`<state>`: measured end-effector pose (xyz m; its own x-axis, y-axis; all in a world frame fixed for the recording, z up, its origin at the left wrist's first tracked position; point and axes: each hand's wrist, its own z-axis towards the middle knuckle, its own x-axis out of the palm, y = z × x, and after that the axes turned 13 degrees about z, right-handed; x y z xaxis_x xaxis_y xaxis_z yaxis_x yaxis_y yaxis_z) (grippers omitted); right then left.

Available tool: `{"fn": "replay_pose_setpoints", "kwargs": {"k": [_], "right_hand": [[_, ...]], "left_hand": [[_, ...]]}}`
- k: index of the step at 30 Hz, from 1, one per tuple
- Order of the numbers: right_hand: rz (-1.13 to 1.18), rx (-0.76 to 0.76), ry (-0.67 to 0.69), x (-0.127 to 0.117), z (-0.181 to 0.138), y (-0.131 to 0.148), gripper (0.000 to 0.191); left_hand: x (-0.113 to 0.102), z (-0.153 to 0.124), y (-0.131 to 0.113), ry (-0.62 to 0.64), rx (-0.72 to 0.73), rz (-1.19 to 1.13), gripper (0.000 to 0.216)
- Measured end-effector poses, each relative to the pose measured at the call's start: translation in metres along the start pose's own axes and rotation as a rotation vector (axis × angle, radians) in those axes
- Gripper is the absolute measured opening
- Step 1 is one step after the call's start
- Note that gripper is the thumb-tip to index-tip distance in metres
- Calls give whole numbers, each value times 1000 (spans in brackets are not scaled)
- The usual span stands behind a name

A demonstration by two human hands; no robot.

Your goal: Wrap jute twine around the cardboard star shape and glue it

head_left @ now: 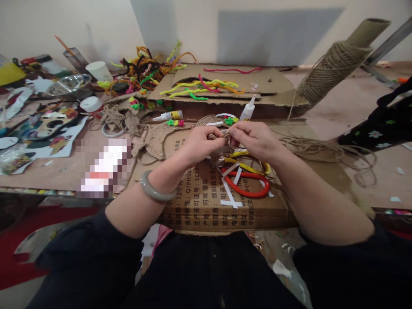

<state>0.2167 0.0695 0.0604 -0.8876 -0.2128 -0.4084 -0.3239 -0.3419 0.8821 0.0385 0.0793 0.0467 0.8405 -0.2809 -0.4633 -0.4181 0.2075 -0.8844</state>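
Observation:
My left hand (204, 143) and my right hand (251, 139) meet over a flattened cardboard box (193, 210). Both pinch brown jute twine (214, 136) between thumb and fingers; its ends are partly hidden by the hands. Just below lie scissors with a red handle (247, 193) and a yellow handle (257, 163), among white paper strips (230, 199). A flat piece of coiled twine (157, 139) rests left of my left hand. Behind the hands stands a white glue bottle (247, 110), beside a small green and yellow pipe-cleaner flower (229, 121).
A tube wound with twine (334, 68) leans at the right, loose twine (309, 146) below it. Pipe cleaners (206, 86) lie on cardboard (273, 81) at the back. Another glue bottle (169, 116), a paper cup (98, 71) and a metal bowl (69, 83) sit leftward.

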Motion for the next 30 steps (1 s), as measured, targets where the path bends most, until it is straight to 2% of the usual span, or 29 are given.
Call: {"fn": "replay_pose_setpoints", "kwargs": {"k": [4,11,16,20,27,30], "right_hand": [[-27,-19,-33,2,-2,4,18],[-100,-43,-73,4,-4,8,16],[-81,-31,-28,3,-2,4,21],[-71,-32,-43,4,-3,5,13],[-88,-3,-78,3,-4,12,11],[-78,-33,-99,1,-3,9,11]], "left_hand": [[0,-1,-3,-1,5,8,9],[1,-1,-4,13,9,4,9],[0,-2,-3,-6,35,26,9],[2,-2,-2,-7,18,46,6],[-1,-3,-9,63,-83,-108,13],[-3,-3,-11,44,-83,-148,14]]}}
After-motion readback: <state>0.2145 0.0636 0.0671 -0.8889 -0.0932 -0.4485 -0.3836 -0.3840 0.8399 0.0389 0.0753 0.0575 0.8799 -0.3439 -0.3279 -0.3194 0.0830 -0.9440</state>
